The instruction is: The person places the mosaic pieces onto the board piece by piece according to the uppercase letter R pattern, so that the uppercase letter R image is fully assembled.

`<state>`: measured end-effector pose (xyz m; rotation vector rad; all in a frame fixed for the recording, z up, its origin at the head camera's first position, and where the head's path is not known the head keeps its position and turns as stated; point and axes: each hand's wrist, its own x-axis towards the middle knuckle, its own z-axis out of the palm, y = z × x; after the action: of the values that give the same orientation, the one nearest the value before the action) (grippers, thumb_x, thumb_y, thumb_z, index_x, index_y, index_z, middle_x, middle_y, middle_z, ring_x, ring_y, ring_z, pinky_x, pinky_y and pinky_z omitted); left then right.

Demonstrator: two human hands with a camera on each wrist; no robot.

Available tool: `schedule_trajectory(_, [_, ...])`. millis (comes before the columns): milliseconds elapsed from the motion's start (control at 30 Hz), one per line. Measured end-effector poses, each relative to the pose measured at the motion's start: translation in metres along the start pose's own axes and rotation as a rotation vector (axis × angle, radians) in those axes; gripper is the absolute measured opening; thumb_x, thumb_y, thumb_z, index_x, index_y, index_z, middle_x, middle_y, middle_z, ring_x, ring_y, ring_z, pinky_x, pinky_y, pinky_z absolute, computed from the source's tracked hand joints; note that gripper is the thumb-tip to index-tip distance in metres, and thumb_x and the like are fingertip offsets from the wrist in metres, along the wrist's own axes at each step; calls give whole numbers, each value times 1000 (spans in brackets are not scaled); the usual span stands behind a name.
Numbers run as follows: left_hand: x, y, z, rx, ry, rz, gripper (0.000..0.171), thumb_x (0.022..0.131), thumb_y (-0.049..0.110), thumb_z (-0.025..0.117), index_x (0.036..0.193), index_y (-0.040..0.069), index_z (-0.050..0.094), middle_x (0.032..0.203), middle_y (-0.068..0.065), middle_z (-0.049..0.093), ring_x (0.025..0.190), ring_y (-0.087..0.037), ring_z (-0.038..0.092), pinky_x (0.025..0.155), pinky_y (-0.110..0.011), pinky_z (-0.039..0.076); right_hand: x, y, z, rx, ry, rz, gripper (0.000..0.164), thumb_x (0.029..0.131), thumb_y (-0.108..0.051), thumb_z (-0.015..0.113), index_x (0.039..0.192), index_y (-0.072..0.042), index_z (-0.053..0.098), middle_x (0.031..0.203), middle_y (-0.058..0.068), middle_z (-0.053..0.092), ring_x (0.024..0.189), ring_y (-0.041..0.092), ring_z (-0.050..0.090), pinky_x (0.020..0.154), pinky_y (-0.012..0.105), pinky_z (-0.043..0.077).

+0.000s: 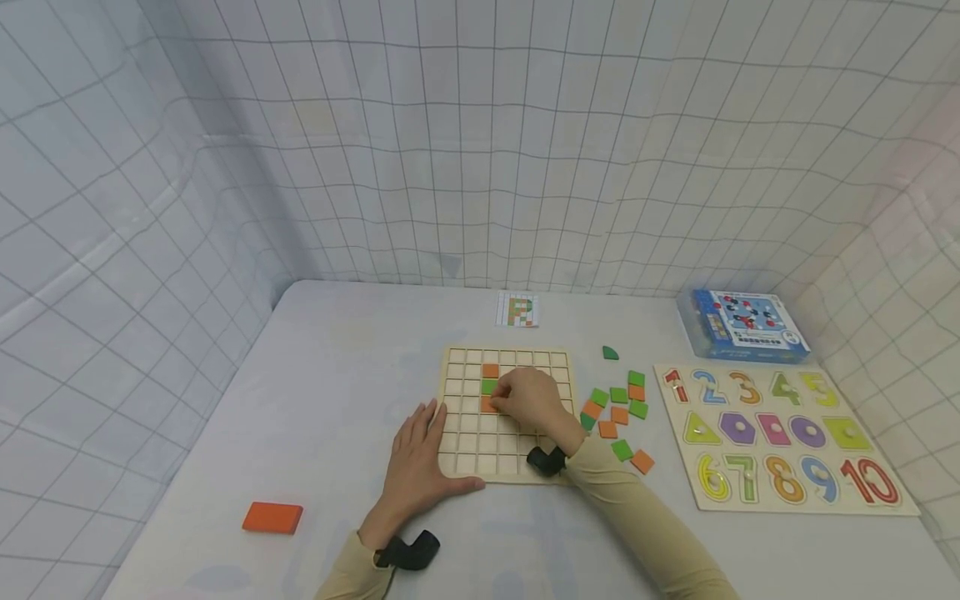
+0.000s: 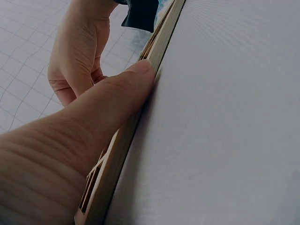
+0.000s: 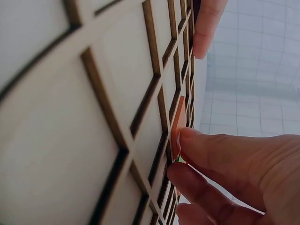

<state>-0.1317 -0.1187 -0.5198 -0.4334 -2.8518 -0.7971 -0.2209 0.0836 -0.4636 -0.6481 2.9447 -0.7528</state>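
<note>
A wooden grid board (image 1: 477,443) lies on the table with a short column of square tiles in its cells. At the top of that column is an orange tile (image 1: 490,370), then a green tile (image 1: 488,387). My right hand (image 1: 532,400) pinches a lower orange tile (image 3: 178,124) between thumb and finger at its cell; the tile looks slightly tilted in the right wrist view. With fingers spread, my left hand (image 1: 416,462) rests at the board's left front corner. Its thumb (image 2: 136,75) lies against the front edge.
Loose green and orange tiles (image 1: 618,415) lie right of the board. A pattern card (image 1: 522,309) is behind it. Farther right are a number puzzle (image 1: 787,437) and a blue box (image 1: 750,325). An orange block (image 1: 273,517) sits at front left.
</note>
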Motion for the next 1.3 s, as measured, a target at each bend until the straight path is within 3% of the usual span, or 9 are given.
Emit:
schedule_trajectory(500, [1, -1, 1, -1, 10, 8, 121, 60, 66, 77, 147, -2, 28, 150, -20, 26, 137, -37, 18, 106, -54, 19, -5, 12, -4, 93, -105, -117, 14, 88, -26, 69, 94, -14, 75, 87, -7, 68, 77, 6, 60, 67, 26, 49])
schedule_trajectory(667, [1, -1, 1, 1, -1, 0, 120, 60, 66, 77, 147, -1, 28, 150, -19, 26, 138, -36, 18, 107, -54, 18, -8, 18, -6, 114, -99, -171, 18, 90, -28, 67, 100, -14, 73, 90, -8, 66, 76, 6, 57, 67, 26, 48])
schedule_trajectory(833, [1, 0, 1, 1, -10, -11, 120, 60, 65, 77, 147, -1, 28, 150, -19, 26, 138, -36, 17, 107, -54, 18, -12, 27, -7, 132, -9, -163, 23, 89, -28, 68, 106, -13, 71, 89, -9, 65, 74, 5, 56, 64, 25, 47])
schedule_trajectory(1033, [0, 1, 0, -1, -10, -17, 121, 59, 65, 77, 147, -1, 28, 150, -20, 26, 138, -36, 17, 108, -54, 18, -19, 37, -12, 153, 152, -186, 28, 87, -23, 72, 109, -7, 69, 95, 1, 67, 76, 12, 60, 62, 27, 48])
schedule_trajectory(1300, [0, 1, 1, -6, -7, -15, 120, 60, 64, 78, 147, -1, 28, 150, -19, 26, 138, -36, 17, 108, -53, 18, -29, 51, -22, 194, 294, -133, 32, 85, -21, 73, 110, -2, 67, 98, 7, 67, 80, 19, 60, 61, 32, 49])
